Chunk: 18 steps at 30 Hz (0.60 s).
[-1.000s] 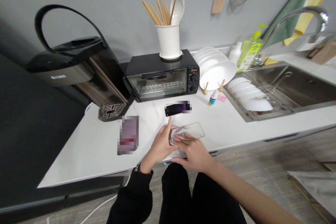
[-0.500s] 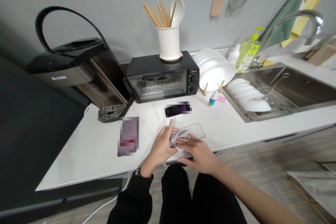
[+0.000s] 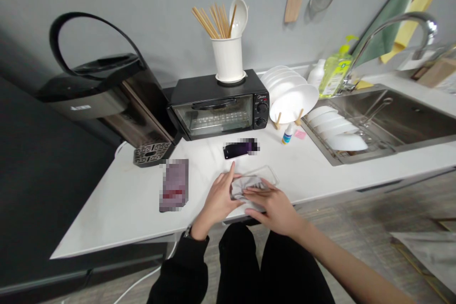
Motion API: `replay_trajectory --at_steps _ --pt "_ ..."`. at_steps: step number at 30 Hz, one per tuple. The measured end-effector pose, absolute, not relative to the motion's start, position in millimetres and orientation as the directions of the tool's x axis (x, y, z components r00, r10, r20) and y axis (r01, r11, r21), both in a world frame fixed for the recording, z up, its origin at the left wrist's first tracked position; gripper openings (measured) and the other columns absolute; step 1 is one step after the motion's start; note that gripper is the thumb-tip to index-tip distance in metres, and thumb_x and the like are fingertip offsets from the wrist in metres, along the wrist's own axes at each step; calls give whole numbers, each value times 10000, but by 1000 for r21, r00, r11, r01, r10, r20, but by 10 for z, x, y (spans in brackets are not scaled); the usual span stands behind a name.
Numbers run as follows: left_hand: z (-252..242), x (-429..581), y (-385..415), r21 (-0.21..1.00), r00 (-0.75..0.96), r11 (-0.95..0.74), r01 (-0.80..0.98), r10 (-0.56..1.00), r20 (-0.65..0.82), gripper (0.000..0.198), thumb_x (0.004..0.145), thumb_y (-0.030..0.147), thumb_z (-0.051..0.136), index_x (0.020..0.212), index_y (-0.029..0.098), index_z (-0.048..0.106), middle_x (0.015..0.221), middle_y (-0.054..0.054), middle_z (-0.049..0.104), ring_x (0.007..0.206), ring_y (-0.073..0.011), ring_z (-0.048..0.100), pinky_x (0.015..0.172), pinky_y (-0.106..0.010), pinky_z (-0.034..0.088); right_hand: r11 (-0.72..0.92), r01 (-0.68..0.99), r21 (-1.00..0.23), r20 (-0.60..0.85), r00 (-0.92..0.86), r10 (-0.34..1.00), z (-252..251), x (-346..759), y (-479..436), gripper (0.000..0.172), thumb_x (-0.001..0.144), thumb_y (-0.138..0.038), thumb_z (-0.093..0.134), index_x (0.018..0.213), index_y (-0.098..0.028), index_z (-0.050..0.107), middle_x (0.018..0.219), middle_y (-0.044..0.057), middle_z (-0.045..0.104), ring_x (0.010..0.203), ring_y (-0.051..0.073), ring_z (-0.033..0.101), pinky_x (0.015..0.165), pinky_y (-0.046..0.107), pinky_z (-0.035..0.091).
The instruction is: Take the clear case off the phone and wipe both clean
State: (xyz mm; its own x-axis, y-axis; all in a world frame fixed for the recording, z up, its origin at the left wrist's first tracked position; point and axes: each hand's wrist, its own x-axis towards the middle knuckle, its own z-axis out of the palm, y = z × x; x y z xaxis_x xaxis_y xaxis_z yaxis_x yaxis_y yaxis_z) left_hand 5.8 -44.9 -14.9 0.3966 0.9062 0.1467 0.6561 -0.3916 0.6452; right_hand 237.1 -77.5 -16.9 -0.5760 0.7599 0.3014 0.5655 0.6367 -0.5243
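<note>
A clear plastic case [image 3: 268,174], shaped like a phone case, lies on the counter in front of me. My left hand [image 3: 221,194] grips its left end between thumb and fingers, the index finger pointing away from me. Over the case is a crumpled light-grey cloth [image 3: 242,185]. My right hand [image 3: 272,206] has its fingers together on this cloth, pressing it against the case, with the thumb lower near the counter edge. Just beyond the hands lies a dark phone [image 3: 237,150], partly blurred out.
A pixelated purplish flat item [image 3: 175,185] lies to the left. Behind stand a water dispenser [image 3: 107,85], a toaster oven [image 3: 219,114] and racked white plates [image 3: 294,102]. A small bottle [image 3: 287,134] and pink slip [image 3: 300,135] sit before the sink [image 3: 409,114].
My right hand has shifted slightly right and toward me across the case. More of the grey cloth shows spread out between the hands. My left hand stays in place.
</note>
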Motion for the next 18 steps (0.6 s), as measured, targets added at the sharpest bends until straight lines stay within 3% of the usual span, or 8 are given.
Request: replay_trajectory --at_steps 4,6,8,11,15,18 --pt "-148 100 -428 638 416 -409 652 897 150 1339 787 308 899 1698 351 -82 1426 -70 664 1314 -316 544 1164 -517 382 548 700 -459 279 -472 836 -147 2886 -672 315 1089 -385 537 1309 -265 727 1334 65 755 1291 261 697 1321 599 215" --pt "-162 112 -393 633 418 -407 658 897 142 1322 790 346 900 1703 337 -56 1426 -81 660 1321 -324 541 1166 -522 383 533 744 -404 311 -436 845 -169 2760 -611 390 1067 -435 566 1340 -196 710 1370 130 728 1323 315 673 1299 643 245" --pt "-174 104 -372 642 412 -394 658 902 132 1282 805 366 884 1709 320 -24 1399 -98 660 1287 -324 563 1132 -514 424 557 731 -395 342 -445 827 -201 2439 -610 571 1002 -533 646 1387 -112 669 1432 202 672 1385 366 616 1269 627 330" --pt "-164 75 -392 648 408 -394 651 902 139 1259 809 290 858 1710 322 -21 1386 -105 648 1240 -315 582 1081 -497 472 635 620 -461 337 -540 771 -208 2115 -708 628 973 -617 652 1360 -123 678 1417 192 689 1366 315 638 1284 529 349" --pt "-129 83 -439 659 404 -394 641 903 147 1271 804 261 865 1707 333 -27 1408 -85 657 1282 -306 561 1122 -494 438 619 627 -474 297 -547 782 -175 2541 -769 395 1057 -473 583 1349 -236 703 1367 89 736 1297 256 693 1285 519 348" --pt "-132 120 -417 664 394 -383 642 908 142 1269 801 309 887 1706 351 0 1415 -72 670 1306 -308 555 1152 -506 406 545 745 -385 322 -445 836 -192 2833 -673 350 1090 -378 524 1343 -222 709 1359 107 735 1284 285 701 1269 591 342"
